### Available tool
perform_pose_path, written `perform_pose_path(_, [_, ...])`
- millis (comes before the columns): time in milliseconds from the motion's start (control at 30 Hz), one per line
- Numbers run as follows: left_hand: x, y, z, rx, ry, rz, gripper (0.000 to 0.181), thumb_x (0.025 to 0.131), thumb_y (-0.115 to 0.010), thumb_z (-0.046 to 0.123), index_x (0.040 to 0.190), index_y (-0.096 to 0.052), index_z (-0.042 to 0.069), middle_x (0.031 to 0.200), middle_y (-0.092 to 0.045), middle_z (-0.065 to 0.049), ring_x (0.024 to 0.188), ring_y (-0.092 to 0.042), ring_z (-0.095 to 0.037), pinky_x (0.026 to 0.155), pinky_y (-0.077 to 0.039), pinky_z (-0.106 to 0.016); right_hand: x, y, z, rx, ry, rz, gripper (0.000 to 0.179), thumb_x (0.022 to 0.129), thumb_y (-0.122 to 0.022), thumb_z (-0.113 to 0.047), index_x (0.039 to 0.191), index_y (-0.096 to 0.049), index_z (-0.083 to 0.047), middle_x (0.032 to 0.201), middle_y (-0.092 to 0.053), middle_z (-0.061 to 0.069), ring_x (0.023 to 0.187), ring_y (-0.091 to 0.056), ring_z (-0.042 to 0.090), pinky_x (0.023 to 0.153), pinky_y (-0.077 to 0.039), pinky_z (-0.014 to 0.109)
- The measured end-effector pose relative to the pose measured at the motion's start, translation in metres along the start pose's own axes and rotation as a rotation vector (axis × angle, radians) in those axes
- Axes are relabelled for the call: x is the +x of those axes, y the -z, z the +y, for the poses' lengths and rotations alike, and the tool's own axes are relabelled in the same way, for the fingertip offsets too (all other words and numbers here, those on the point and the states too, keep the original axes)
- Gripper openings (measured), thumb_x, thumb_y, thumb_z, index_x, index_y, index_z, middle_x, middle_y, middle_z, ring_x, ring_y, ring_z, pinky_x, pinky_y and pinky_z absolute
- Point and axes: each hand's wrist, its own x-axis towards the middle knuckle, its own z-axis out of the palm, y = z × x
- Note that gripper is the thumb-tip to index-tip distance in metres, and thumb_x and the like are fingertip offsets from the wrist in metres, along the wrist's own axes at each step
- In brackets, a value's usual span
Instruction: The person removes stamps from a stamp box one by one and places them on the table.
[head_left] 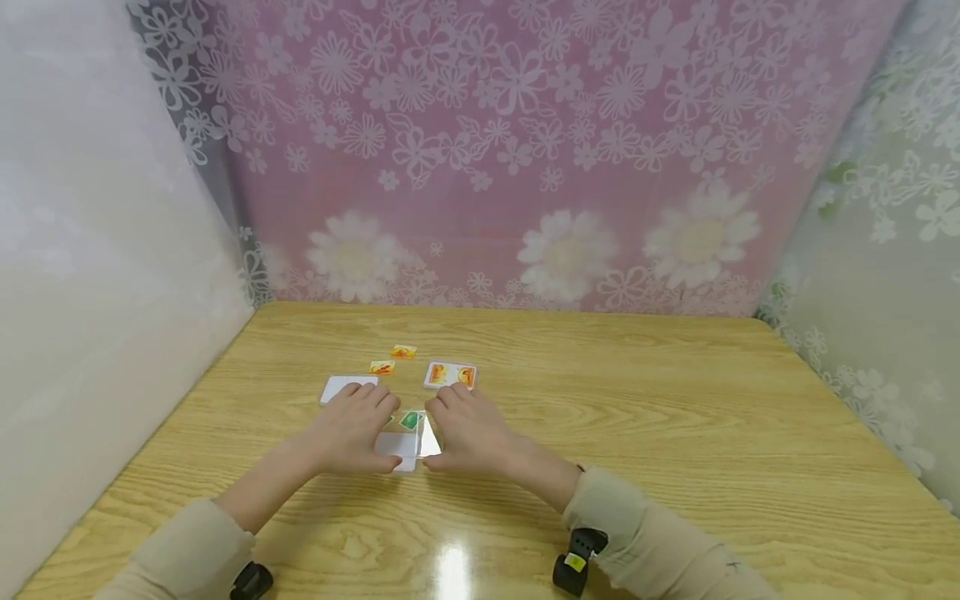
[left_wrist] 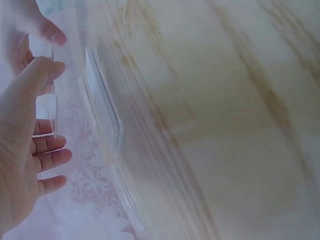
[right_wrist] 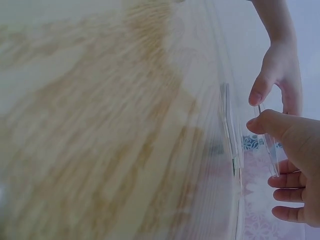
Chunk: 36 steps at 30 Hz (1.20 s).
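Both hands hold a thin clear plastic piece (head_left: pixel 429 439) raised above the table. My left hand (head_left: pixel 351 429) grips its left side, thumb at the near edge and fingers at the far edge. My right hand (head_left: pixel 471 429) grips the right side the same way. Edge-on in the left wrist view, the clear piece (left_wrist: pixel 55 112) looks like thin layers; I cannot tell whether they are separate. Beneath the hands lies a white rectangular piece (head_left: pixel 406 465), partly hidden. A small green picture (head_left: pixel 410 419) shows between the hands, seen partly through the plastic.
Beyond the left hand lies a white rounded rectangle (head_left: pixel 345 385). Past the right hand is a clear-edged piece with orange pictures (head_left: pixel 450 375). Two small orange-yellow picture cards (head_left: pixel 382 367) lie farther back on the wooden table (head_left: pixel 637 400). Flowered curtains (head_left: pixel 480 167) stand behind it.
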Motion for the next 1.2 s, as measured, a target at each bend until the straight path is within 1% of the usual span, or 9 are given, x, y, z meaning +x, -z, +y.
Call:
perform_pose_path(167, [-0.003,0.000,-0.002,-0.008,-0.004,-0.028,0.057,0.070,-0.068,0.054,0.100,-0.053,0.008,0.091,-0.048,0.001,0.083,-0.048,-0.019,0.078,-0.040,-0.040,0.002,-0.002,-0.004,-0.014,0.010,0.000,0.065,0.071,-0.069,-0.058,0.110,-0.058,-0.007,0.103,-0.055,0.001,0.097,-0.049,0.017,0.077,-0.044,0.026])
perform_pose_path(367, [-0.005,-0.001,-0.007,0.007,-0.001,-0.025,0.056,0.070,-0.068,0.053,0.099,-0.053,0.008,0.090,-0.048,0.001,0.082,-0.048,-0.019,0.076,-0.041,-0.039,0.008,-0.001,-0.006,-0.008,-0.010,-0.025,0.065,0.072,-0.068,-0.058,0.111,-0.057,-0.007,0.104,-0.055,0.001,0.097,-0.049,0.017,0.078,-0.044,0.027])
perform_pose_path(467, [-0.006,-0.001,-0.009,0.013,-0.007,-0.024,0.055,0.069,-0.068,0.053,0.097,-0.052,0.008,0.089,-0.047,0.001,0.080,-0.047,-0.018,0.074,-0.041,-0.038,0.010,-0.002,-0.007,0.002,-0.011,-0.040,0.063,0.071,-0.069,-0.058,0.108,-0.058,-0.007,0.100,-0.055,0.000,0.093,-0.049,0.016,0.076,-0.044,0.026])
perform_pose_path(567, [-0.008,-0.002,-0.010,0.005,-0.012,-0.031,0.054,0.069,-0.068,0.053,0.096,-0.051,0.009,0.088,-0.046,0.002,0.077,-0.046,-0.017,0.073,-0.041,-0.038,0.012,-0.004,-0.009,0.010,0.005,-0.048,0.060,0.072,-0.069,-0.057,0.104,-0.058,-0.008,0.096,-0.054,-0.001,0.089,-0.049,0.015,0.075,-0.043,0.024])
perform_pose_path(667, [-0.010,-0.002,-0.011,-0.010,-0.007,-0.050,0.052,0.070,-0.068,0.052,0.096,-0.051,0.010,0.087,-0.044,0.003,0.077,-0.045,-0.016,0.074,-0.041,-0.038,0.013,-0.007,-0.011,0.008,0.017,-0.052,0.055,0.072,-0.069,-0.056,0.099,-0.057,-0.009,0.093,-0.053,-0.002,0.089,-0.049,0.014,0.077,-0.043,0.024])
perform_pose_path(800, [-0.012,-0.002,-0.012,-0.024,0.007,-0.072,0.052,0.070,-0.067,0.052,0.097,-0.052,0.011,0.087,-0.044,0.004,0.078,-0.045,-0.016,0.075,-0.040,-0.038,0.015,-0.009,-0.014,0.004,0.016,-0.055,0.053,0.073,-0.068,-0.057,0.096,-0.056,-0.011,0.097,-0.054,-0.001,0.095,-0.050,0.015,0.085,-0.041,0.026])
perform_pose_path(900, [-0.013,-0.002,-0.013,-0.020,0.012,-0.075,0.053,0.070,-0.068,0.052,0.098,-0.052,0.010,0.088,-0.045,0.003,0.079,-0.046,-0.017,0.075,-0.040,-0.038,0.016,-0.009,-0.015,0.013,0.010,-0.061,0.053,0.073,-0.068,-0.057,0.096,-0.056,-0.011,0.098,-0.054,-0.001,0.094,-0.049,0.015,0.080,-0.042,0.025])
perform_pose_path(1033, [-0.014,-0.002,-0.014,-0.016,0.016,-0.081,0.053,0.069,-0.069,0.052,0.098,-0.052,0.010,0.088,-0.045,0.003,0.080,-0.047,-0.017,0.075,-0.041,-0.038,0.018,-0.010,-0.017,0.020,-0.004,-0.088,0.053,0.073,-0.067,-0.059,0.097,-0.056,-0.012,0.094,-0.051,-0.003,0.089,-0.047,0.013,0.069,-0.038,0.022])
perform_pose_path(1200, [-0.016,-0.002,-0.015,-0.031,0.026,-0.112,0.052,0.070,-0.069,0.051,0.098,-0.052,0.011,0.089,-0.047,0.004,0.081,-0.048,-0.017,0.075,-0.041,-0.039,0.020,-0.011,-0.019,0.004,-0.008,-0.117,0.054,0.073,-0.065,-0.060,0.097,-0.055,-0.012,0.090,-0.048,-0.004,0.088,-0.045,0.013,0.068,-0.038,0.021])
